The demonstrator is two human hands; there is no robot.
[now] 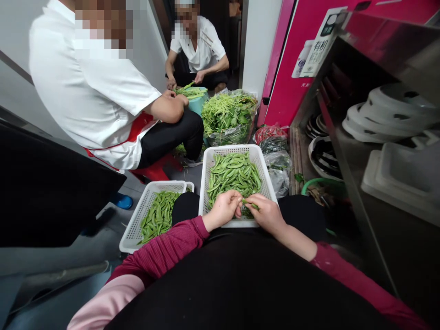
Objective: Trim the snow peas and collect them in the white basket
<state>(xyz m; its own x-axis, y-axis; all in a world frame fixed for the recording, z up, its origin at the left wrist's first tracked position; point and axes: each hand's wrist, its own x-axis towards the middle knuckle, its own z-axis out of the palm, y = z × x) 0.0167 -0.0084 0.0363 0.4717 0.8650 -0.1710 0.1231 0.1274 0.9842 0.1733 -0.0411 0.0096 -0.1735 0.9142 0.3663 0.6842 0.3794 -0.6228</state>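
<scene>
Just below the middle of the frame, I had both hands over a white basket (205, 183) of green pods (235, 172). The right hand (270, 214) gripped a single pod (255, 206) between thumb and fingers, above the basket's near end. The left hand (224, 208) had its fingertips bunched at that pod's left end; I couldn't tell whether they pinched it or only touched it. Left of centre, lower down, I saw a second basket (132, 224), also white and holding more pods. At upper left, a person in a white shirt (99, 101) sat on a red stool (158, 168). At top centre, a crouching person (208, 52) held green stems (188, 91) over a turquoise container (198, 107). Just beyond my basket I made out leafy greens (228, 112) heaped in clear plastic. A pink cabinet (285, 87) filled the upper right.
</scene>
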